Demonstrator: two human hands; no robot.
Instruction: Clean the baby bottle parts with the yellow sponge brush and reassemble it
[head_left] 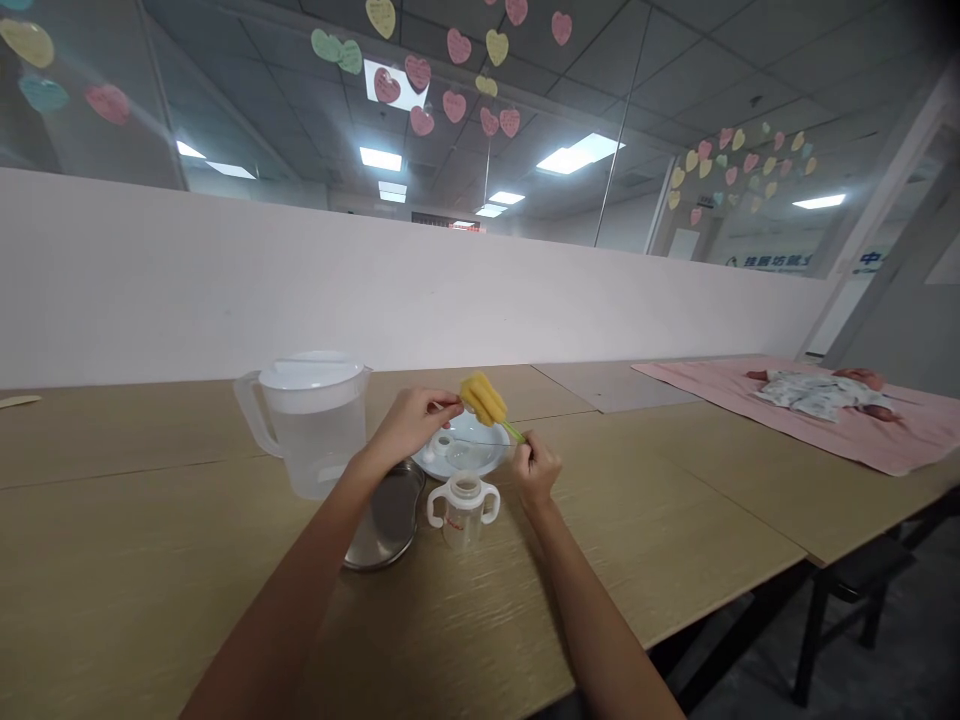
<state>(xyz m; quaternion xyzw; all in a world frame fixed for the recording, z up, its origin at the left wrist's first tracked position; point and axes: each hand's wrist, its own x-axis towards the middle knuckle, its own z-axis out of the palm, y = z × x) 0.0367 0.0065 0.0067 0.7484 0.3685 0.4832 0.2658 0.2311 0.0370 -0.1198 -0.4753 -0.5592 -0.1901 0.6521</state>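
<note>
My right hand (535,468) is closed around the green handle of a bottle brush with a yellow sponge head (484,398). The brush tilts up to the left over a white bowl (491,460). My left hand (416,425) pinches at the far end of the sponge, its thumb and forefinger pressed together. Inside the bowl lie bottle parts (444,444), one of them a white ring. In front of it an uncapped baby bottle (465,515) with two white handles stands upright on the table.
A steel kidney-shaped dish (386,520) lies left of the bottle, partly behind my left forearm. Behind it stands a lidded clear pitcher (315,430). On the right, a baby doll (817,393) lies on a pink cloth (862,440). A white wall (375,280) borders the table's back.
</note>
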